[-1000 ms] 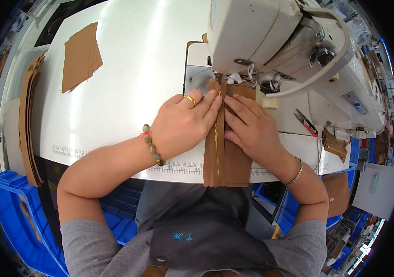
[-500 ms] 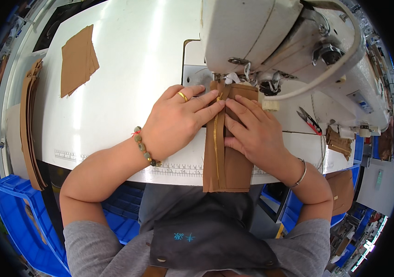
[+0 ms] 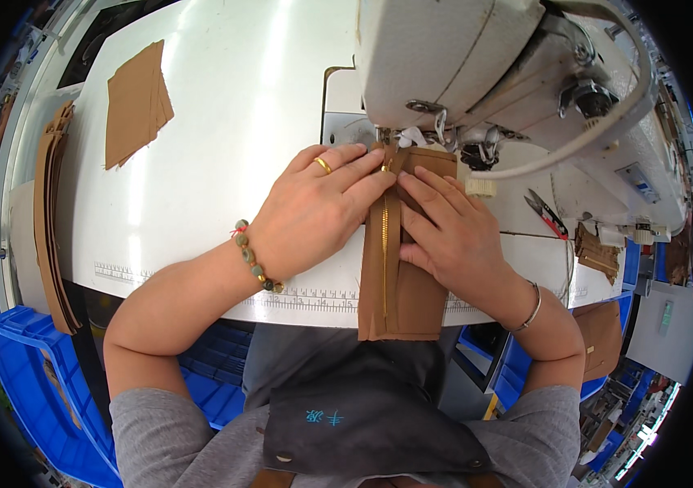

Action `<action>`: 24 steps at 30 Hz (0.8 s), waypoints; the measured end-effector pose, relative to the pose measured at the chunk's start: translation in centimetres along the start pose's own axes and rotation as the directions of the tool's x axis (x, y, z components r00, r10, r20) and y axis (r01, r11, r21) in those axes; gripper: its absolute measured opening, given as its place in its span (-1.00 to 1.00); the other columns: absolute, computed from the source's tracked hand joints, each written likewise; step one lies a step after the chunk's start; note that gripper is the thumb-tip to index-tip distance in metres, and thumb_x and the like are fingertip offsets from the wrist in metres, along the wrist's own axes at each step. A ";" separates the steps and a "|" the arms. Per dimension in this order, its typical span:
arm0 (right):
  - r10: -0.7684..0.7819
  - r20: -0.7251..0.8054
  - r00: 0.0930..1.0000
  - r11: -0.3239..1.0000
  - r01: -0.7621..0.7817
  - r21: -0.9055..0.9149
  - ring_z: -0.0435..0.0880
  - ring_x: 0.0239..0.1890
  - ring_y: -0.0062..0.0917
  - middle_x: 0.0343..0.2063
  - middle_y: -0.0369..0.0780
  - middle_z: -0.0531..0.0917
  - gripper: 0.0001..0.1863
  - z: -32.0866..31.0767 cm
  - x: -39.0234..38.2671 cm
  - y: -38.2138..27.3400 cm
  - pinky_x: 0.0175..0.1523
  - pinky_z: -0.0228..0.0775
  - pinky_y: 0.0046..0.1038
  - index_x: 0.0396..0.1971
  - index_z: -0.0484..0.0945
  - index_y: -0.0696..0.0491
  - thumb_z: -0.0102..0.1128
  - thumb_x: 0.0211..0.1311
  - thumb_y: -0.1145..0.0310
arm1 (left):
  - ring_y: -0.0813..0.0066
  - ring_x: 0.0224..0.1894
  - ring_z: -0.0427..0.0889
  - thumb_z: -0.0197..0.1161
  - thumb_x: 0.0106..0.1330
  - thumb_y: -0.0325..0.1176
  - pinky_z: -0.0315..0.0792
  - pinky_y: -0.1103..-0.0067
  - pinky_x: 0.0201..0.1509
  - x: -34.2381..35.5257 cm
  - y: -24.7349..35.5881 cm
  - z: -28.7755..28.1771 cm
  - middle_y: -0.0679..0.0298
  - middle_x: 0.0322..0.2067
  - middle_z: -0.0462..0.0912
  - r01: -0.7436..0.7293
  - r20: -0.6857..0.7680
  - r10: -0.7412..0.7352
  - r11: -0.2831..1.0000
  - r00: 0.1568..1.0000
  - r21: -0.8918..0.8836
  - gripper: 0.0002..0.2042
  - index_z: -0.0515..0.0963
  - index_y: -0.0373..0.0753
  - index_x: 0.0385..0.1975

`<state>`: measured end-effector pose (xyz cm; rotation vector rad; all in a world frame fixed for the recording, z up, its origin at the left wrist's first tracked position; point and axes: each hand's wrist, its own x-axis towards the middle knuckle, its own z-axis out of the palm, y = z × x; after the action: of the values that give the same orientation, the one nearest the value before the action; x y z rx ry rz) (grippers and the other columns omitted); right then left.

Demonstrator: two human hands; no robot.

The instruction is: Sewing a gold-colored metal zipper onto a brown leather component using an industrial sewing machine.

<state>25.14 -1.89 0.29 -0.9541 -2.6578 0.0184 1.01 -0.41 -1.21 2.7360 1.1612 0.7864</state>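
Observation:
A brown fabric piece (image 3: 423,311) with a gold-toothed zipper (image 3: 385,236) along it lies under the needle area of the white sewing machine (image 3: 436,65). Its near end hangs slightly over the table's front edge. My left hand (image 3: 322,191), with a gold ring and a bead bracelet, rests flat from the left, stretched fingertips on the zipper's upper part, close to the presser foot (image 3: 381,137). On the fabric right of the zipper lies my right hand (image 3: 452,228), fingers spread and thumb apart. The fingertips of both hands nearly meet beside the zipper.
Brown fabric pieces (image 3: 136,102) lie at the far left. More brown strips (image 3: 52,220) hang over the left table edge, above a blue crate (image 3: 37,390). Red-handled thread snips (image 3: 547,213) and a small brown bundle (image 3: 597,254) sit right of the machine.
The fabric and both hands sit almost the same, with a slight shift in view. The zipper teeth show more face-up now, and the left fingertips have moved a little along the zipper.

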 end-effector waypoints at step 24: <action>0.045 0.016 0.999 0.999 -0.045 0.022 0.69 -0.19 -0.39 0.17 -0.17 0.61 -0.42 0.2 0.2 0.1 0.06 0.48 -0.22 -0.06 0.61 0.03 0.57 -0.14 0.13 | 0.26 0.19 0.61 0.23 0.21 -0.40 0.52 0.41 0.23 -0.3 0.9 -0.2 0.18 0.21 0.64 -0.045 0.032 0.042 0.995 0.999 0.092 -0.61 0.63 -0.26 0.07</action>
<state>24.96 -1.67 0.17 -1.0104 -2.6444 0.0667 1.30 -1.30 -0.96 2.8463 1.1650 0.7114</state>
